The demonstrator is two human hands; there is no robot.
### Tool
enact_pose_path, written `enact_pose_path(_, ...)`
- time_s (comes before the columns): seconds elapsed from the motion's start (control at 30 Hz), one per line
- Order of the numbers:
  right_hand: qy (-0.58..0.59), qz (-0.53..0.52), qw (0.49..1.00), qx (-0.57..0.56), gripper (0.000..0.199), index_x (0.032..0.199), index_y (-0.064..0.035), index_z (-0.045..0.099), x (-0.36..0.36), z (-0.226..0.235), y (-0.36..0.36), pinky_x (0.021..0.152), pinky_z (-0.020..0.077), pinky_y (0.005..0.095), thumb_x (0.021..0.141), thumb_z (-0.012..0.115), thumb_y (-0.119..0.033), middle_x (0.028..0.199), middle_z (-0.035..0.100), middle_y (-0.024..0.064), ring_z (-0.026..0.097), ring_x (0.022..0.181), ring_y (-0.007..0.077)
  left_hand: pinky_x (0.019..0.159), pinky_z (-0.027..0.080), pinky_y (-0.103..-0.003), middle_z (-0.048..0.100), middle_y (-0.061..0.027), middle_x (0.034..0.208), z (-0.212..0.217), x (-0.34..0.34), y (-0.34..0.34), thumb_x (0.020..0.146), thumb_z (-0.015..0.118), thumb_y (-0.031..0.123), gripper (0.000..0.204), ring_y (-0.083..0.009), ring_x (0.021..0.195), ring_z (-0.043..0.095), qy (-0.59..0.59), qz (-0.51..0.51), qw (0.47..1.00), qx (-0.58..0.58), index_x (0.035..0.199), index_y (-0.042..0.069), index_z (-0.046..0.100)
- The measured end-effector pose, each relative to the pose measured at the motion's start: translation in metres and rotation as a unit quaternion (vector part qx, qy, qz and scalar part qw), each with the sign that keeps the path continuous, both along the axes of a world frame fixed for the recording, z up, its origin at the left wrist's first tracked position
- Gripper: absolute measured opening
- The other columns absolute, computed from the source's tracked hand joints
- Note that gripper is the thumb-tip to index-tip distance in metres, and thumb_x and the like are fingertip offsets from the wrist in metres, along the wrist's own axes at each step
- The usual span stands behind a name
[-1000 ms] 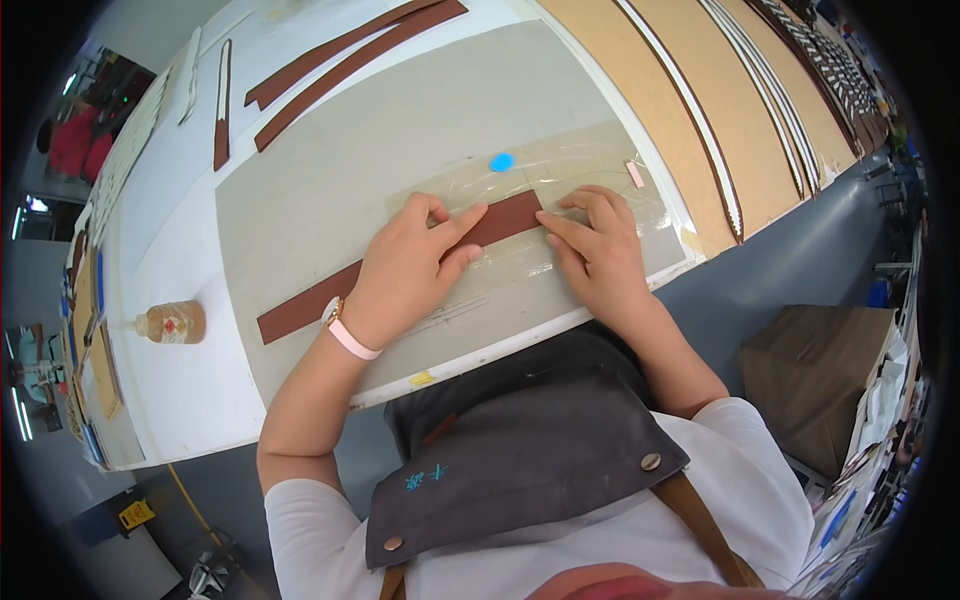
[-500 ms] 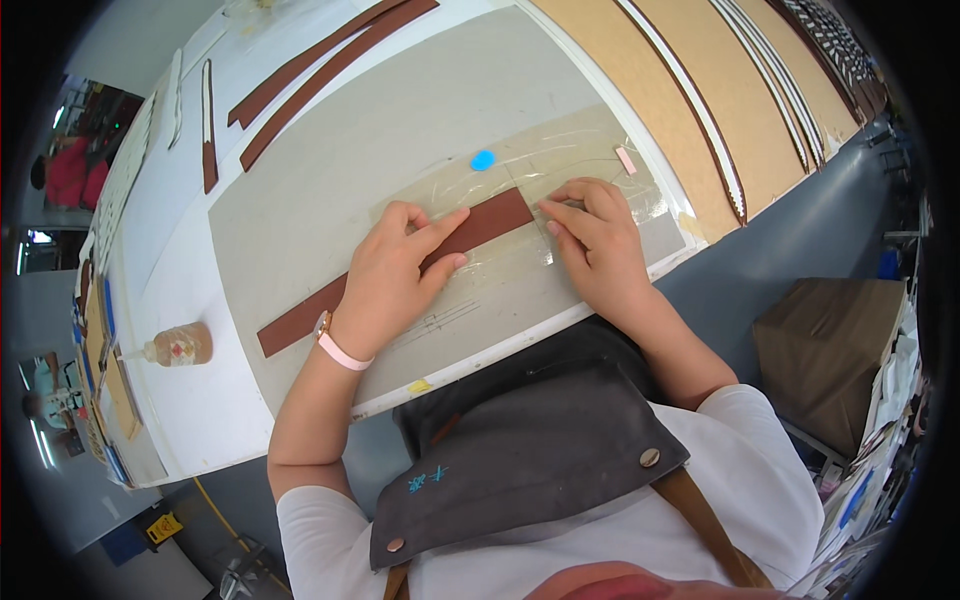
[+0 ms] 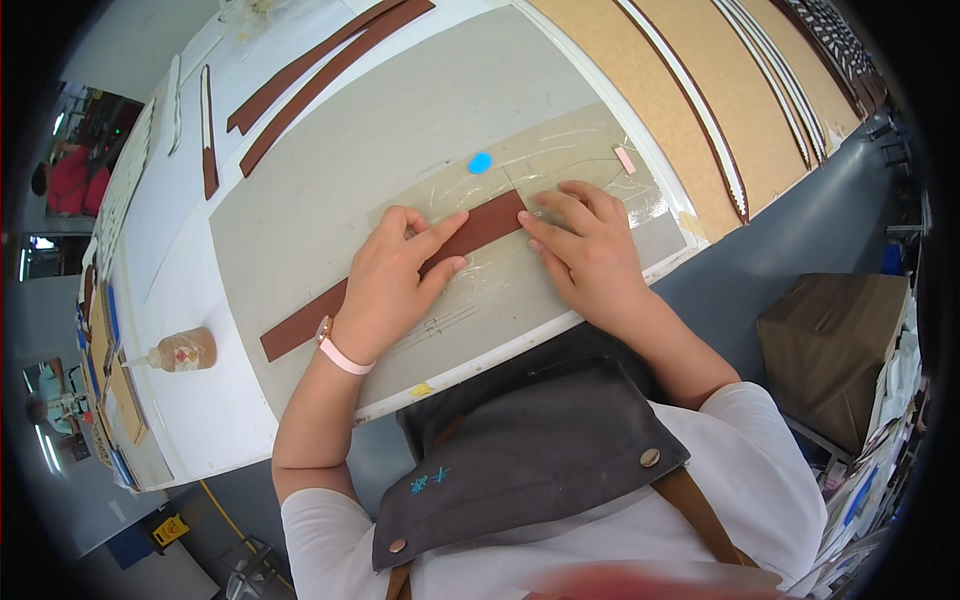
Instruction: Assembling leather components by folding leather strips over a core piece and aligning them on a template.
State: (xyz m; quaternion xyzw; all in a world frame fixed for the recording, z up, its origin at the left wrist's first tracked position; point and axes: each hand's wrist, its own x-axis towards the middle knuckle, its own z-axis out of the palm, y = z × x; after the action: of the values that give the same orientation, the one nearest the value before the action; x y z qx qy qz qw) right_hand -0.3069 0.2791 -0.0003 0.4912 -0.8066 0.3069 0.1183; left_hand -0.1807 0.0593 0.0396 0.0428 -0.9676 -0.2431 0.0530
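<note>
A brown leather-like strip (image 3: 490, 216) lies slantwise on a clear sheet with ruled lines over the grey mat. My left hand (image 3: 392, 262) holds it down, the index finger at its far edge and the thumb at its near edge; the palm hides part of the strip's middle. At the right end of the strip, my right hand (image 3: 588, 245) touches the end edge with a fingertip. Its fingers are apart and hold nothing visible; some are blurred. A blue round blob (image 3: 481, 163) sits just beyond the strip, and a small pink piece (image 3: 625, 159) lies farther right.
Two longer brown strips (image 3: 330, 85) lie at the far left, near a narrow brown and white strip (image 3: 208, 140). A bottle of amber liquid (image 3: 184, 351) stands at left. White-and-brown strips (image 3: 690, 110) rest on a tan board at right. A brown box-shaped thing (image 3: 830, 350) stands beyond the table.
My right hand has moved slightly left, and its fingertip now meets the strip's right end. My left hand keeps its place on the strip.
</note>
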Motion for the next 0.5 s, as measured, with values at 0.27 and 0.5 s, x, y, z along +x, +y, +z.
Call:
enact_pose_path(0.27, 0.075, 0.014, 0.996, 0.047, 0.026, 0.111, -0.002, 0.071, 0.005, 0.002, -0.007, 0.103, 0.0437, 0.0469, 0.087, 0.071, -0.011, 0.133, 0.066, 0.0076, 0.055, 0.128, 0.033, 0.081, 0.051, -0.034, 0.053, -0.0087, 0.106, 0.0, 0.003, -0.002, 0.087, 0.079, 0.02, 0.049, -0.0232, 0.091, 0.057, 0.004, -0.007, 1.0, 0.003, 0.135, 0.018, 0.07)
enact_pose_path(0.5, 0.052, 0.031, 0.997, 0.047, 0.032, 0.117, -0.0004, 0.069, 0.004, 0.002, -0.003, 0.105, 0.0433, 0.046, 0.086, 0.072, -0.008, 0.136, 0.065, 0.0081, 0.056, 0.13, 0.0324, 0.083, 0.051, -0.036, 0.054, -0.0104, 0.106, 0.006, 0.018, -0.014, 0.087, 0.079, 0.021, 0.047, -0.0259, 0.094, 0.058, -0.03, -0.006, 0.999, -0.021, 0.133, 0.016, 0.071)
